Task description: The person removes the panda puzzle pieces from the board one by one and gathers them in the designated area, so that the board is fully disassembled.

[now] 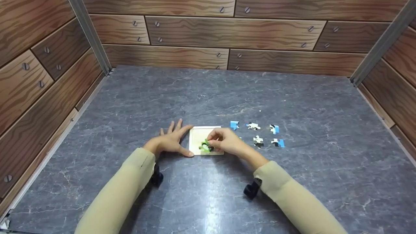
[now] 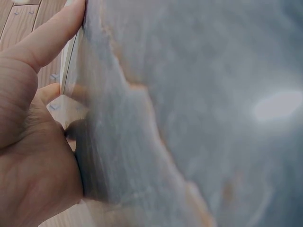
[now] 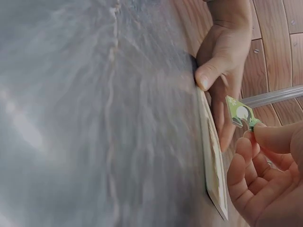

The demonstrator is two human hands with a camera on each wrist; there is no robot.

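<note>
A square, pale wooden puzzle tray (image 1: 196, 134) lies on the table, its raised edge seen side-on in the right wrist view. My left hand (image 1: 170, 139) rests with spread fingers along the tray's left side, thumb at the near corner and index finger at the far one. Between thumb and fingertips my right hand (image 1: 229, 141) pinches a green jigsaw piece (image 3: 240, 113) with white and dark parts, held over the tray. In the left wrist view, the left thumb (image 2: 54, 35) extends to the tray's edge.
To the tray's right lie several loose jigsaw pieces, among them a blue one (image 1: 234, 124), a white-and-black one (image 1: 258, 141) and a blue-and-white one (image 1: 278, 142). One more is partly hidden behind the right hand. Wood-patterned walls (image 1: 234, 32) enclose the grey table (image 1: 162, 91).
</note>
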